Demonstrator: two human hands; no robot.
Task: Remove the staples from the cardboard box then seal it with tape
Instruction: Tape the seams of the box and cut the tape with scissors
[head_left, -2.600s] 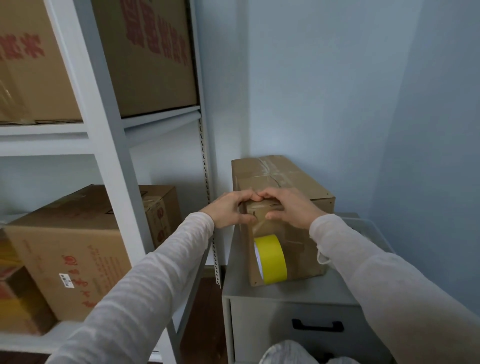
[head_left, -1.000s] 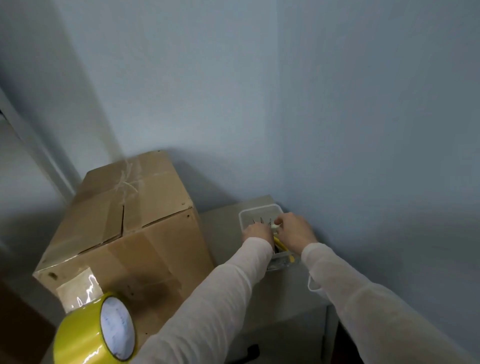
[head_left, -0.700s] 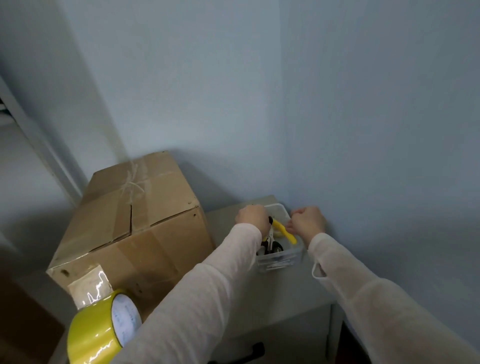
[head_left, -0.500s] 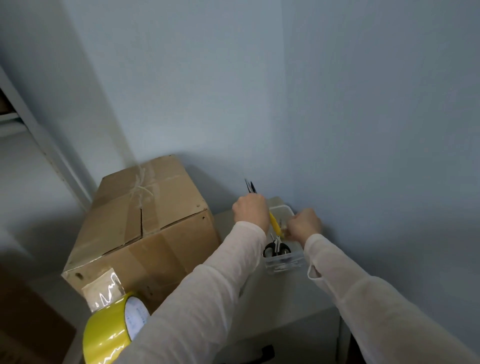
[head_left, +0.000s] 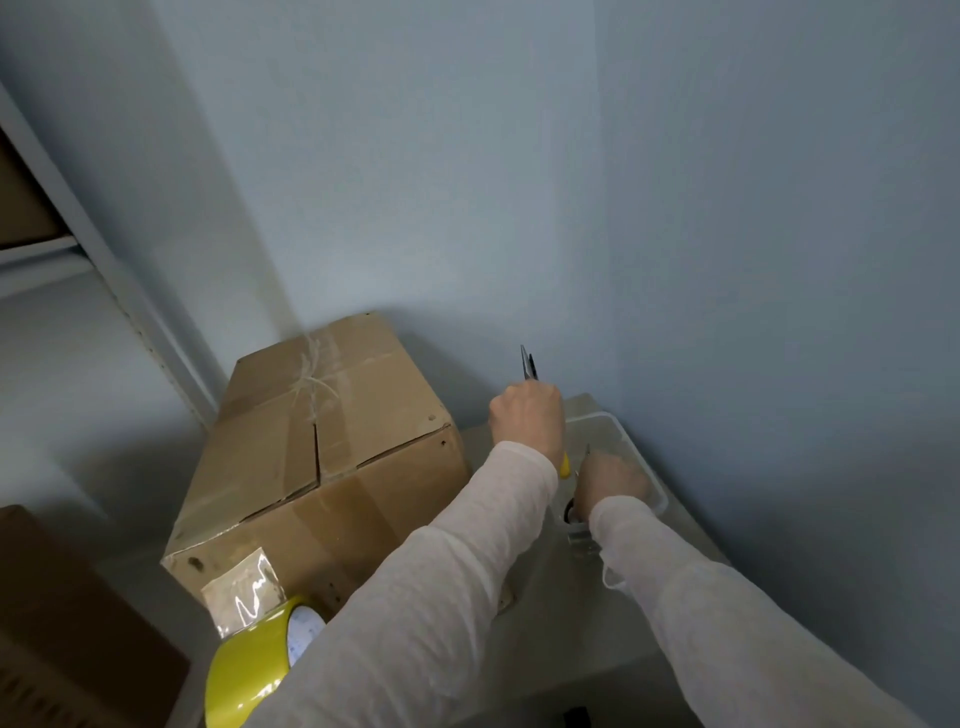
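A: Cardboard, plain brown: the cardboard box (head_left: 322, 467) lying lengthwise on the grey cabinet top (head_left: 571, 623), far end close to the wall, top flaps meeting along a centre seam under old clear tape.

B: Heavy?

A: Hard to judge. Probably light enough to slide. Stiff at corners and edges, likely softer across the flap middles. Best steadied by a flat palm on a flap beside the seam, or taken by the two near corners.

B: Staples?

A: Too small to make out; only dark spots on the near end face.

B: And the tape?

A: Yellow tape roll (head_left: 249, 670) just below the near corner, joined to it by a clear strip stuck on the cardboard. Smooth and light, apt to roll; better gripped through the core.

B: Hands?

A: Left hand (head_left: 527, 423) wrapped tight round yellow-handled pliers (head_left: 528, 366), metal tips pointing up, just right of the box. Right hand (head_left: 613, 480) down in the clear plastic tub (head_left: 631, 449) beside it, fingers hidden; impossible to tell whether holding or empty. Dark loop of scissors (head_left: 569, 512) at the tub's near end.

B: Further out?

A: Pale shelf upright (head_left: 130, 296) to the left, another carton (head_left: 62, 623) low at the near left.
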